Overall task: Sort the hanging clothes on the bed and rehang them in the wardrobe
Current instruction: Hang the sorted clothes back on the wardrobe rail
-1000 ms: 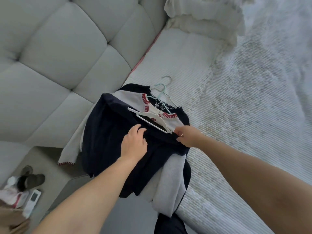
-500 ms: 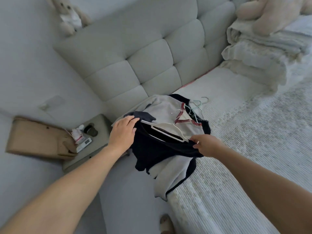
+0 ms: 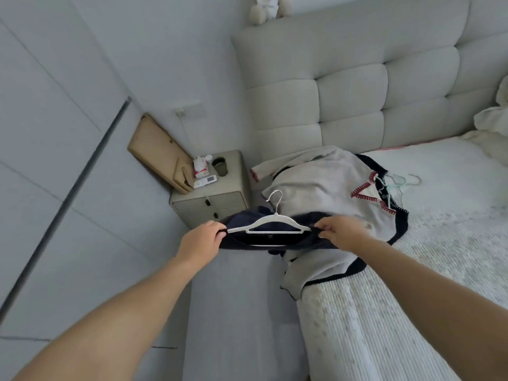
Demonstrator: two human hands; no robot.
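While your left hand (image 3: 202, 240) and right hand (image 3: 339, 234) each pinch a shoulder of the dark navy garment (image 3: 275, 240) on its white hanger (image 3: 270, 225) at the bed's (image 3: 384, 312) edge, expect limp, light cloth — slippery on plastic — so grip the hanger itself.

Both forearms are bare from wrist to the frame's edge, with no sleeve, watch or band in view. The left hand (image 3: 202, 240) and right hand (image 3: 342, 234) wear no gloves.
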